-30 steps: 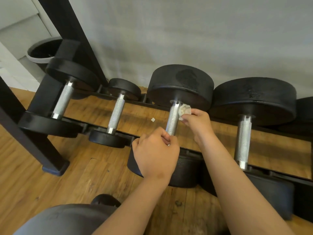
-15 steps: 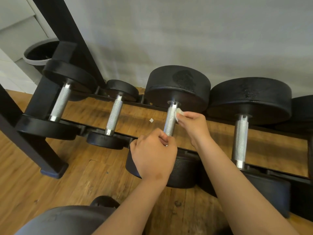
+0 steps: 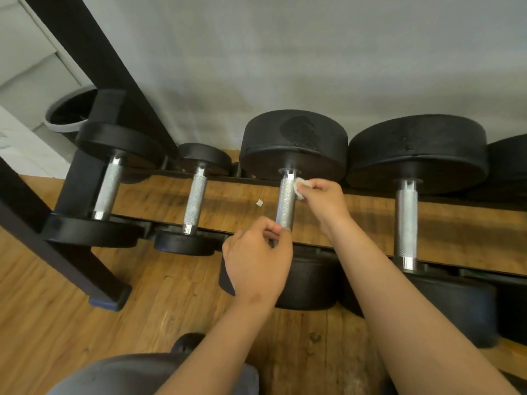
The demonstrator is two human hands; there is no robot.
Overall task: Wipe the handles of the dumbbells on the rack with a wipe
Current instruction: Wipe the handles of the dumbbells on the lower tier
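Note:
Several black dumbbells with knurled silver handles lie across a low rack (image 3: pixel 445 275). My right hand (image 3: pixel 323 199) pinches a small white wipe (image 3: pixel 299 187) and presses it against the right side of the third dumbbell's handle (image 3: pixel 286 203), near its far end. My left hand (image 3: pixel 256 260) grips the near end of that same handle with curled fingers. The handles of the first dumbbell (image 3: pixel 108 189), the second (image 3: pixel 195 203) and the fourth (image 3: pixel 405 223) are untouched.
A tiny white scrap (image 3: pixel 259 203) lies on the wooden floor between the second and third handles. A black frame post (image 3: pixel 94 49) slants up at the left, with a grey bin (image 3: pixel 68 115) behind it. A pale wall runs behind the rack.
The wipe in my right hand has shifted slightly along the far end of the third handle. My left hand has stayed gripping the near end.

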